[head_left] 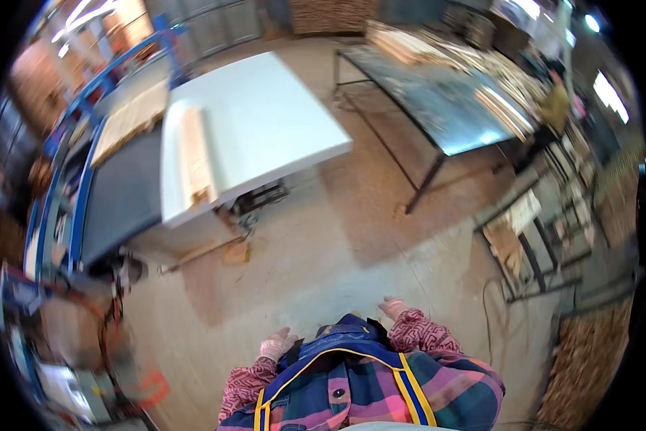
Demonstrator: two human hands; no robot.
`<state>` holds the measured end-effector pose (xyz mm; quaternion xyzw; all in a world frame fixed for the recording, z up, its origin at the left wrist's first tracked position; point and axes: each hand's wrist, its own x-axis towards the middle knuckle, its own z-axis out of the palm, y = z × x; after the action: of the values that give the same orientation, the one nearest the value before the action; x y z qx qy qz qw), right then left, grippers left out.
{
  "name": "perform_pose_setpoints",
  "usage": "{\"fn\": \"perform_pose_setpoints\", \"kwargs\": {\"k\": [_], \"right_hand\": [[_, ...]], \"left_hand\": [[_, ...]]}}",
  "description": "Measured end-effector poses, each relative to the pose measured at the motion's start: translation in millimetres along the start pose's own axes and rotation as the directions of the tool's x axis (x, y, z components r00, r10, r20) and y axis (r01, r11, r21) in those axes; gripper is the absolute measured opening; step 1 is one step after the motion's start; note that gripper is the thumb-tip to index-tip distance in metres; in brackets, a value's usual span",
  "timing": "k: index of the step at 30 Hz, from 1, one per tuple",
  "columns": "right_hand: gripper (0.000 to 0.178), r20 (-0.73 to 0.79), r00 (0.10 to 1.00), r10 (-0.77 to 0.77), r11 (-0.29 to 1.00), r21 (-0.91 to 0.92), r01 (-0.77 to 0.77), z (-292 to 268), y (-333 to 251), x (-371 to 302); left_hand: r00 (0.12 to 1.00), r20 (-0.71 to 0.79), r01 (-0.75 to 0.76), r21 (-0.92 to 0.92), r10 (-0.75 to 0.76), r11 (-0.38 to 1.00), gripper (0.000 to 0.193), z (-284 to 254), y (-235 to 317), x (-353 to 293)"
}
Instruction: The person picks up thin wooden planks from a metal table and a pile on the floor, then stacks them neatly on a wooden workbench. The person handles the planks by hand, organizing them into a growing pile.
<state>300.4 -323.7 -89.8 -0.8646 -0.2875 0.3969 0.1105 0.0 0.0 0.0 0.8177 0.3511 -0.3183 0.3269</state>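
"Two checks: position and grip?"

"Left hand [276, 343] and right hand [393, 307]: at either side of blue apron [341, 335], fingers loosely extended, both empty. Contact with apron: impossible to tell."

"Wood strips [196, 154]?"

"Lying on white panel [265, 118], ahead-left, well apart from hands."

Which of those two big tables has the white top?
The white table on the left, bearing pale wooden strips; the other table, on the right, has a shiny blue-grey top.
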Motion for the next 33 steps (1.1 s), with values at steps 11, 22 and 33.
{"fn": "perform_pose_setpoints", "kwargs": {"k": [11,22,33], "right_hand": [[0.065,0.080,0.816,0.573,0.679,0.512,-0.527,-53.9,187.6,-67.4],[0.054,0.166,0.872,0.461,0.560,0.708,-0.431,-97.6,187.3,15.3],[0.050,-0.235,0.936,0.261,0.965,0.065,-0.252,-319.3,202.5,118.2]], "left_hand": [[0.917,0.198,-0.391,0.264,0.347,0.882,0.072,-35.0,347.3,120.9],[0.811,0.426,-0.545,0.299,0.402,0.783,0.061,-91.3,467.0,223.8],[0.744,0.147,-0.666,0.224,0.651,0.711,0.063,-222.0,595.9,392.1]]}}
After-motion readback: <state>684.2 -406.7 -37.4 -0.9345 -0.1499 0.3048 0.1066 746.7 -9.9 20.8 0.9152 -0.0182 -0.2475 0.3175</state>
